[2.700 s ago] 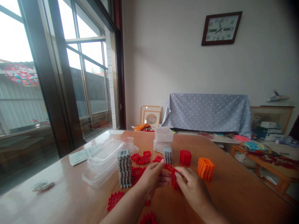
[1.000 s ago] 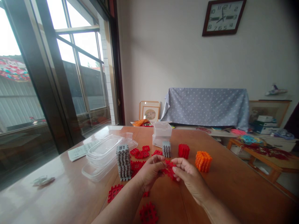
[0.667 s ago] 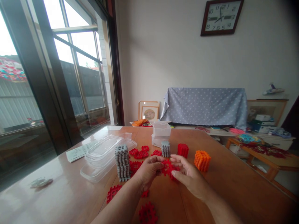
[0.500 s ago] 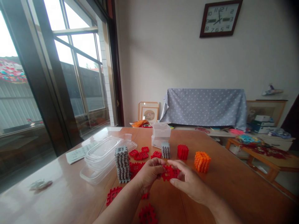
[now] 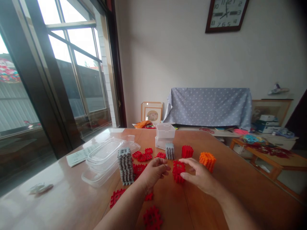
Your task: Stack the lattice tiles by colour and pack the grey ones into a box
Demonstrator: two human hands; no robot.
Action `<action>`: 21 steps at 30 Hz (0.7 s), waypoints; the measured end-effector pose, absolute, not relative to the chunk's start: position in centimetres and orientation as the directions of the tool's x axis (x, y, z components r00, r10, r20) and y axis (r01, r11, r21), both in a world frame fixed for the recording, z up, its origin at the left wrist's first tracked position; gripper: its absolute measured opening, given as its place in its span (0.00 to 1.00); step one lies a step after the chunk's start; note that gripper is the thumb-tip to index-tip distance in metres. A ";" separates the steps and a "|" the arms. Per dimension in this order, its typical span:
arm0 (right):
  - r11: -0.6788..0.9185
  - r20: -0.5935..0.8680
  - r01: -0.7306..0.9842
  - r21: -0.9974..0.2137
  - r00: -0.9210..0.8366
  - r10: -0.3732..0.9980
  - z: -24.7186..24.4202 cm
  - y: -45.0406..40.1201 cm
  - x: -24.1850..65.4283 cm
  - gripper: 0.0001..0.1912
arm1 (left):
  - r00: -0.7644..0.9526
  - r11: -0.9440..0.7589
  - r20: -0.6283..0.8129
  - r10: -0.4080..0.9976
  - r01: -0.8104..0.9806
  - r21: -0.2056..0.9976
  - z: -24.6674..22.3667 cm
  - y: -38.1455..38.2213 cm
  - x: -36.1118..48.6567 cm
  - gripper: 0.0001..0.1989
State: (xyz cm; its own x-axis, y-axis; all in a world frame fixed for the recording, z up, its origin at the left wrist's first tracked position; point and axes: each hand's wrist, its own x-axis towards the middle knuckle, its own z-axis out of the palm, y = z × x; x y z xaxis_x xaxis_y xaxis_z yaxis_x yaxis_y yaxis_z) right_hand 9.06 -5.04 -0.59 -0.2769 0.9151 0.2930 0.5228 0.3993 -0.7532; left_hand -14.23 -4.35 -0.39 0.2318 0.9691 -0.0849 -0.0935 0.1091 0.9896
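Note:
A stack of red notched square pieces [image 5: 178, 172] stands on the wooden table, and my right hand [image 5: 198, 175] grips it at its right side between thumb and fingers. To the left of that stack is my left hand [image 5: 157, 172], its fingers curled together and apart from the stack; whether anything small is between them is hidden. Loose red pieces [image 5: 152, 218] lie near the front, with another [image 5: 117, 197] partly behind my left forearm. More red pieces [image 5: 145, 156] lie farther back. A tall grey stack [image 5: 125, 166] stands left of my left hand.
A short grey stack [image 5: 169, 151], a second red stack [image 5: 187, 151] and an orange stack [image 5: 207, 161] stand farther back. Behind them is a clear plastic box [image 5: 165, 131]. Clear lids and trays [image 5: 105, 155], a printed sheet [image 5: 80, 155] and a small packet [image 5: 40, 188] lie left.
My left hand has come away from the red pieces, which now show as an upright stack by my right hand. The camera view has shifted slightly.

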 end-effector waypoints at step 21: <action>0.285 0.138 0.541 -0.791 -0.296 0.945 -3.5 -3.2 10.6 0.31 | 0.411 -0.365 -0.142 0.900 0.892 0.267 1.6 -5.2 -19.4 0.24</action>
